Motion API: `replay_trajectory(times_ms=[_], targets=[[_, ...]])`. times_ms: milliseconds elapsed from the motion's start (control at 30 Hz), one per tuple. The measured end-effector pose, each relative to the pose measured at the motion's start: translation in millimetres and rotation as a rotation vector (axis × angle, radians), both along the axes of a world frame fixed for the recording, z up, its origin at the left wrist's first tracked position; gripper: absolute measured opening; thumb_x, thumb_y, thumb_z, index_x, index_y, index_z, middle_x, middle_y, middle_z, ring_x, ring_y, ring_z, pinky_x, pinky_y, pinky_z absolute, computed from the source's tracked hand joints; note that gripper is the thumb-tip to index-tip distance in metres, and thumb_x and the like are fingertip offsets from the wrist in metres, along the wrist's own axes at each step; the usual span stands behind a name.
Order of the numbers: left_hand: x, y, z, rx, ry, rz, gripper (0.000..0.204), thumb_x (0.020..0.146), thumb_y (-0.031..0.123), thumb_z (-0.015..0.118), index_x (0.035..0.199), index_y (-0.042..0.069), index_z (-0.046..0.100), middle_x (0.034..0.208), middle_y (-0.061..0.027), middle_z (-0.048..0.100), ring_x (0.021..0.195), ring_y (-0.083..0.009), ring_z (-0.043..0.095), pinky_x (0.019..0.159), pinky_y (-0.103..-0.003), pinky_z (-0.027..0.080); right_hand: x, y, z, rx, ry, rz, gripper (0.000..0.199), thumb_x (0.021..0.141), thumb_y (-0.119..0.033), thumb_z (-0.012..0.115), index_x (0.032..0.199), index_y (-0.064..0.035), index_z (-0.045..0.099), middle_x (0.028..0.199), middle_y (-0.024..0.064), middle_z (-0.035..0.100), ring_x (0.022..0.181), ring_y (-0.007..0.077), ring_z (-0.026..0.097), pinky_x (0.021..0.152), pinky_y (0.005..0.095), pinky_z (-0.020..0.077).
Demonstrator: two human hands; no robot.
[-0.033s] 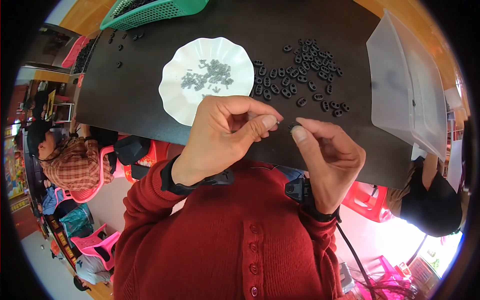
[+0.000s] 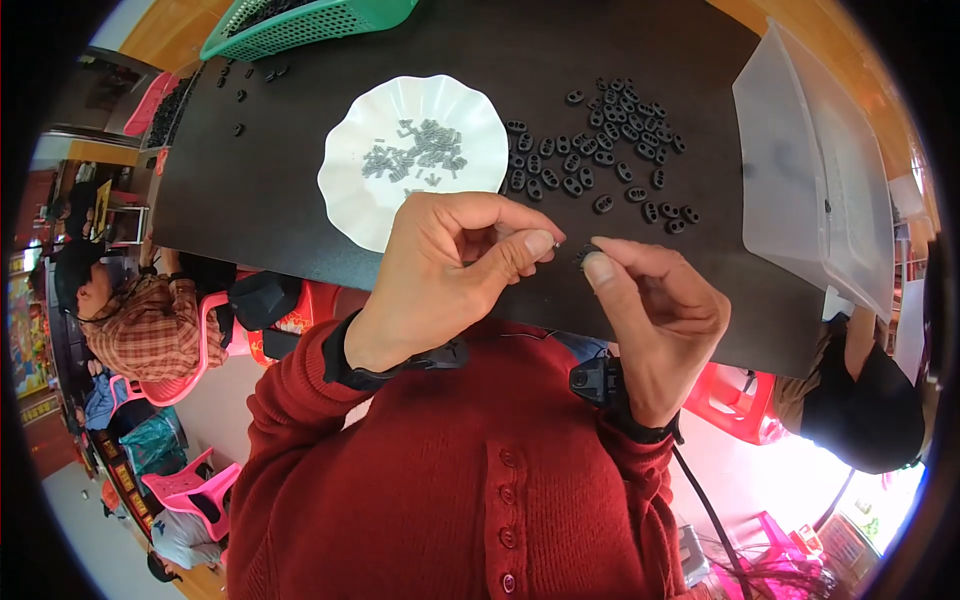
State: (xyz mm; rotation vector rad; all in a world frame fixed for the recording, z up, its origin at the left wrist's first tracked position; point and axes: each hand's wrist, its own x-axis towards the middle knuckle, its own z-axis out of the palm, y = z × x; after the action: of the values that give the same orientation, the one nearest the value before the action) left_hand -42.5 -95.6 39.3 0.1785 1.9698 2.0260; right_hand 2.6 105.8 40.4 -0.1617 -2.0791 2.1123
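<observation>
Basket [image 2: 300,25] of green mesh sits at eleven o'clock on the dark worktop [image 2: 280,180]. A white scalloped plate [image 2: 350,200] at twelve o'clock holds small grey pins [image 2: 415,155]. Just below it the left hand [image 2: 440,265] pinches thumb and forefinger together, its grip closed on something too small to make out. The right hand [image 2: 660,310] meets it, its grip clenched on a small black oval piece [image 2: 584,256]. More black oval pieces [image 2: 600,150] lie scattered at one o'clock, beside a clear plastic tray [image 2: 820,170] at two o'clock.
</observation>
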Motion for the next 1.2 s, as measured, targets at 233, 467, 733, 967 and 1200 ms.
replay_trajectory(times_ms=[233,467,733,967,1200], targets=[[4.6,5.1,-3.1,-0.082,0.031,0.009,0.015,0.106,0.012,0.076,0.111,-0.001,0.082,0.092,-0.0051,0.08,0.08,-0.007,0.07,0.072,-0.022,0.057,0.1,2.1,-4.8,-0.051,-0.041,0.031,0.014,0.093,0.002,0.084,0.107,0.0035,0.084,0.096,0.0076,0.08,0.084,0.0081,0.068,0.077,0.0223,0.0528],[6.2,6.9,-4.9,-0.105,0.043,0.016,0.014,0.106,0.011,0.077,0.109,-0.001,0.082,0.091,-0.0054,0.079,0.079,-0.0071,0.068,0.071,-0.023,0.056,-1.9,2.7,-11.5,-0.03,-0.061,0.041,0.013,0.093,0.0,0.084,0.106,0.0025,0.085,0.094,0.0078,0.081,0.083,0.0079,0.068,0.076,0.0231,0.0532],[14.1,10.0,-9.5,-0.184,0.129,0.051,0.015,0.106,0.012,0.077,0.105,-0.002,0.081,0.088,-0.0061,0.078,0.077,-0.0078,0.068,0.071,-0.024,0.055,-0.7,-0.3,-11.5,0.088,-0.015,0.027,0.011,0.092,0.0,0.085,0.103,0.0027,0.084,0.091,0.0076,0.081,0.078,0.008,0.069,0.073,0.0238,0.0543],[12.1,8.5,-7.9,-0.165,0.058,0.051,0.019,0.107,0.016,0.077,0.105,-0.003,0.079,0.085,-0.004,0.075,0.077,-0.0081,0.067,0.071,-0.024,0.055,3.6,2.4,-5.5,0.092,-0.02,0.02,0.011,0.096,0.005,0.081,0.106,0.0052,0.082,0.092,0.0023,0.078,0.081,0.0031,0.065,0.071,0.0176,0.0477],[15.0,12.9,-6.9,-0.131,0.075,0.047,0.02,0.107,0.016,0.076,0.103,-0.004,0.078,0.083,-0.0039,0.074,0.076,-0.0085,0.066,0.071,-0.025,0.055,1.2,-1.8,-10.3,0.047,-0.045,0.018,0.009,0.092,0.0,0.084,0.101,0.0018,0.084,0.089,0.0072,0.08,0.077,0.0079,0.068,0.071,0.0237,0.0537]])
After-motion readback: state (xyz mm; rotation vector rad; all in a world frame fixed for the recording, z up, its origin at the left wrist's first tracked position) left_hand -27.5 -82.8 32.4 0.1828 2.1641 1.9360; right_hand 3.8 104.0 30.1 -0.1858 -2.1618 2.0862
